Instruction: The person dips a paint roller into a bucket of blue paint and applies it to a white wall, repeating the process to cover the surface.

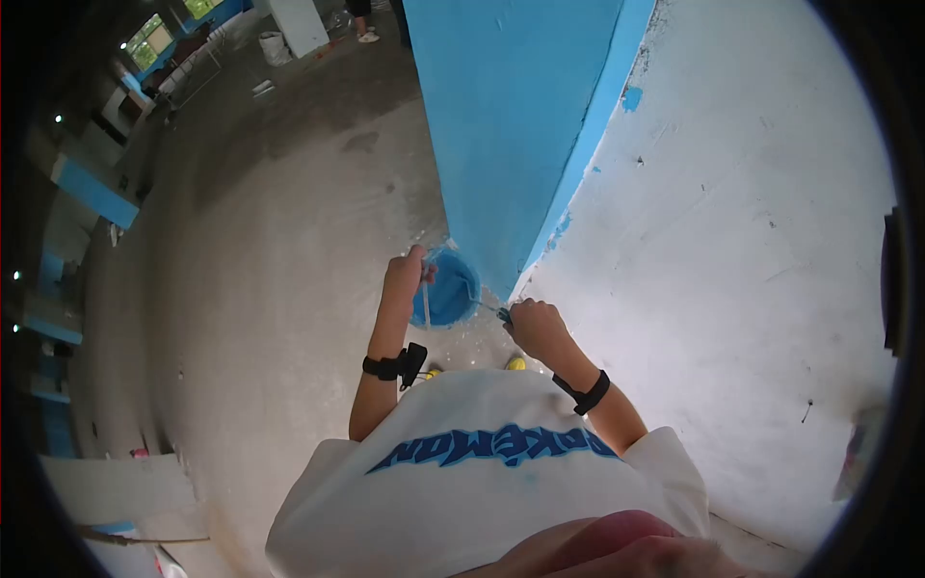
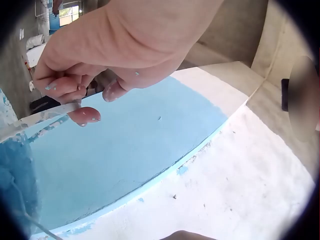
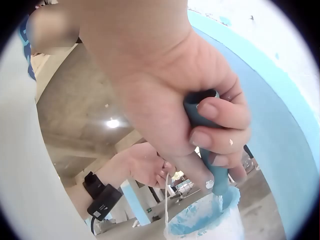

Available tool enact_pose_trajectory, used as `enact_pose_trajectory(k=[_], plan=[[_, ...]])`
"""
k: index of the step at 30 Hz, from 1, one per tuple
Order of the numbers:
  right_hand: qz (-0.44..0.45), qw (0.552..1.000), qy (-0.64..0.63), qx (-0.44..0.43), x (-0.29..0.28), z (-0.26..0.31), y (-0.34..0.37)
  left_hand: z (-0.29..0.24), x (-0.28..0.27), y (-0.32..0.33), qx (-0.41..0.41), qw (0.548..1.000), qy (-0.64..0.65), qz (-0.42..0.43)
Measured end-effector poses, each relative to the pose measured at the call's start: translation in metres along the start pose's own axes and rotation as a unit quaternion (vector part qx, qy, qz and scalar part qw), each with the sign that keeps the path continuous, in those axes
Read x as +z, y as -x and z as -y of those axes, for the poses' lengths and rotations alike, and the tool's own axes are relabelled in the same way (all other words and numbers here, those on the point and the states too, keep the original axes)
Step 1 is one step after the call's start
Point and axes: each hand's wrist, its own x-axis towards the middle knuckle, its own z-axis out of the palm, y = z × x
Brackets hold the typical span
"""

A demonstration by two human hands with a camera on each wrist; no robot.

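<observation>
A bucket [image 1: 448, 301] with blue paint inside hangs or stands beside the blue pillar face. The left hand [image 1: 405, 275] holds its thin pale handle; in the left wrist view, the fingers of that hand [image 2: 95, 75] curl round the paint-spotted strip [image 2: 44, 117]. The right hand [image 1: 541, 332] grips a tool's teal handle, whose metal rod reaches into the bucket. Seen from the right wrist, this hand [image 3: 215, 120] wraps the handle [image 3: 220, 184] above the paint-smeared bucket rim [image 3: 232, 202]. The tool's far end is unclear.
A blue pillar face [image 1: 520, 106] adjoins a white wall [image 1: 732, 212] on the right, with blue smudges near the edge. Grey concrete floor [image 1: 289, 260] extends left. A white sack [image 1: 275, 48] and another person's legs [image 1: 361, 19] are at the far back.
</observation>
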Motion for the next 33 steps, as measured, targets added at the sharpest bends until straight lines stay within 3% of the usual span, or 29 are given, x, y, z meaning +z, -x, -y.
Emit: enact_pose_trajectory(k=[15, 26, 33], plan=[[-0.033, 0.998, -0.01, 0.051, -0.004, -0.017, 0.014, -0.011, 0.046, -0.015, 0.012, 0.997, -0.016, 0.075], [0.003, 0.991, -0.045, 0.125, 0.001, -0.028, 0.028, -0.007, 0.068, -0.017, 0.025, 0.992, -0.002, 0.122], [-0.012, 0.988, -0.029, 0.151, -0.006, -0.035, 0.051, -0.005, 0.069, -0.021, 0.02, 0.994, 0.033, 0.106]])
